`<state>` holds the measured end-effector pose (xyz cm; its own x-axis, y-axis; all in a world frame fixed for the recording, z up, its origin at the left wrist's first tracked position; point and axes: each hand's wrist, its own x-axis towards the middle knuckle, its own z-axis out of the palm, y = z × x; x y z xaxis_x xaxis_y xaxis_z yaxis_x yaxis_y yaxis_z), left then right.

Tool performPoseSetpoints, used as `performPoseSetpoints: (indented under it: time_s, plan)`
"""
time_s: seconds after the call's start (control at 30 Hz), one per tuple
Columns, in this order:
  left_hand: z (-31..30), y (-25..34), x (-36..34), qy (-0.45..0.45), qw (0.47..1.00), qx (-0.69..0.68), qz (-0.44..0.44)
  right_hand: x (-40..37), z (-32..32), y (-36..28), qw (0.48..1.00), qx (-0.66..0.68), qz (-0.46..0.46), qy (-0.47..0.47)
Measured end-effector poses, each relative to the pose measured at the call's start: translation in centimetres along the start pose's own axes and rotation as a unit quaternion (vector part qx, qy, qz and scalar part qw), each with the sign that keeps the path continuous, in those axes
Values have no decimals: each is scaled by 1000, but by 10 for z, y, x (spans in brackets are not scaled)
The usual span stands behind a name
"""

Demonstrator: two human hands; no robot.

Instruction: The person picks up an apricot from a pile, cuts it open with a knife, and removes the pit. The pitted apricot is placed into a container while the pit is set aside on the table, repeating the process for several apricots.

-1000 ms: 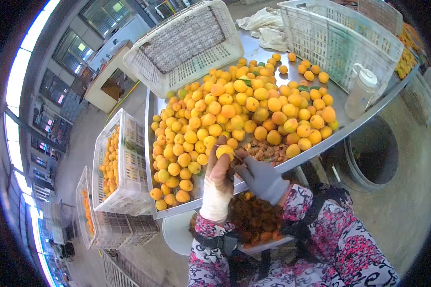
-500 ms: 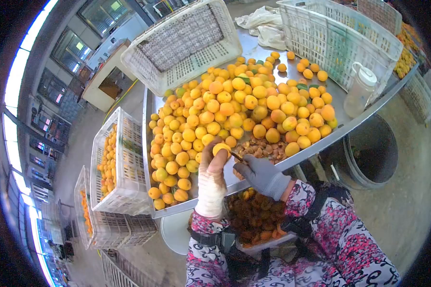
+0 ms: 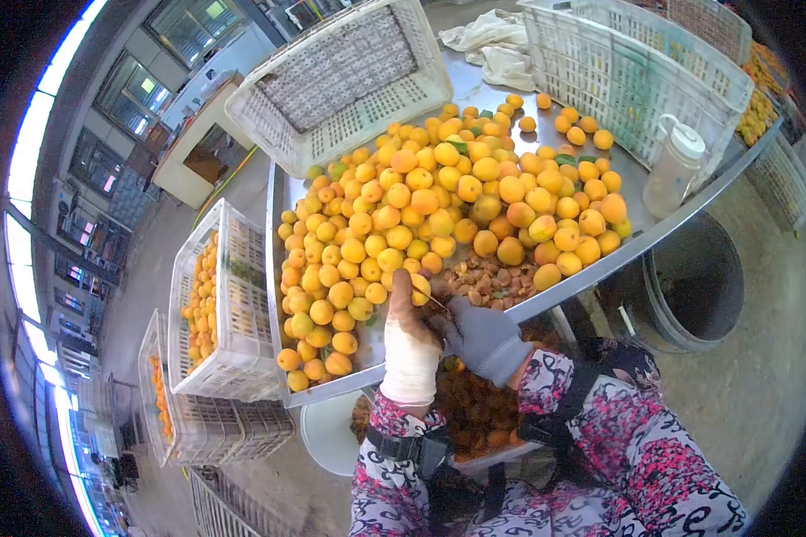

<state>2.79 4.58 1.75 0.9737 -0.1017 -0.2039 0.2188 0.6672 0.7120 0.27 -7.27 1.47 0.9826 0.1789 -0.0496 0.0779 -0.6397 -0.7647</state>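
Note:
My left hand (image 3: 410, 331), its wrist and palm wrapped in white, pinches a yellow-orange apricot (image 3: 420, 288) between thumb and fingers. My right hand (image 3: 485, 336), in a grey glove, is closed around a thin tool (image 3: 436, 303) whose tip reaches toward that apricot; most of the tool is hidden in the glove. Both hands are close together over the front edge of a metal table (image 3: 546, 302). Right beyond them lies a heap of brown apricot pits (image 3: 488, 279), with a large pile of whole apricots (image 3: 394, 197) behind.
Under my hands stands a container of dark orange fruit pieces (image 3: 484, 416), beside a white bucket (image 3: 327, 438). Crates of apricots (image 3: 233, 313) stand at left. A tipped white crate (image 3: 349, 85), another crate (image 3: 631, 85) and a bottle (image 3: 673, 170) are on the table. A dark bucket (image 3: 694, 282) stands at right.
My hands have drawn nearer each other, and my right hand has turned and moved slightly down. The left hand has rolled, so its thumb points up beside the apricot.

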Motion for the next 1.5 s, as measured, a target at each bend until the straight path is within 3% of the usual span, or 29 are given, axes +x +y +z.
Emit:
performPoseSetpoints:
  time_s: [0.1, 0.17, 0.4, 0.47, 0.6, 0.67, 0.8, 0.87, 1.0, 1.07, 1.1, 1.13, 1.2, 1.23, 1.27, 1.3, 1.33, 1.4, 1.47, 1.5]
  plan:
    - [5, -1, -2, 43, 999, 29, 1, 2, 9, 3, 1000, 22, 17, -3]
    - [11, -1, -6, 26, 999, 10, 26, 4, 22, 12, 989, 146, -18, 28]
    - [9, -4, -9, -28, 998, -39, 40, 9, 29, 23, 974, 223, -19, 33]
    - [3, -7, -7, -46, 995, 27, 85, 3, 3, 6, 998, 56, 10, -5]
    - [1, -8, -8, -23, 999, 12, 48, 8, 2, 11, 1000, -17, 12, -22]
    - [-2, -12, -9, -41, 994, 23, 95, 10, 3, 15, 994, -89, 25, -56]
    - [-17, -10, 1, -59, 994, -57, 68, 1, -12, 7, 993, -113, -8, -36]
    - [-25, -3, 4, -15, 991, -132, 7, -4, -25, 3, 989, -128, -41, -56]
    - [-34, 11, 4, 8, 990, -140, 3, -5, -33, 10, 990, -101, -68, -70]
    - [-34, 9, -2, -33, 999, 29, 8, -1, -34, 14, 992, 124, -31, 3]
    - [-23, 10, -13, -78, 966, 239, 64, -1, -44, 5, 983, 183, -3, -7]
    - [-24, 6, -12, -81, 966, 240, 58, 4, -38, 9, 983, 184, 2, -4]
    - [-22, 0, -15, -160, 867, 461, 104, 12, -24, 18, 977, 204, -41, 38]
    - [-8, 1, -24, -55, 972, 222, -62, 12, -25, 18, 968, 240, -54, 43]
    - [-16, 1, -21, -44, 981, 163, -97, 13, -29, 20, 968, 242, -43, 39]
    - [-25, 5, -18, -145, 906, 396, 32, 15, -38, 16, 977, 211, -37, -14]
    - [-31, 6, -18, -237, 753, 593, 157, 14, -40, 17, 981, 180, -30, -69]
    - [-35, 2, -16, -246, 766, 579, 132, 17, -31, 26, 982, 172, -46, -57]
    - [-40, -3, -16, -121, 897, 424, -3, 18, -29, 32, 988, 103, -86, -71]
    - [-40, -5, -16, -121, 898, 424, -7, 17, -29, 31, 988, 104, -82, -73]
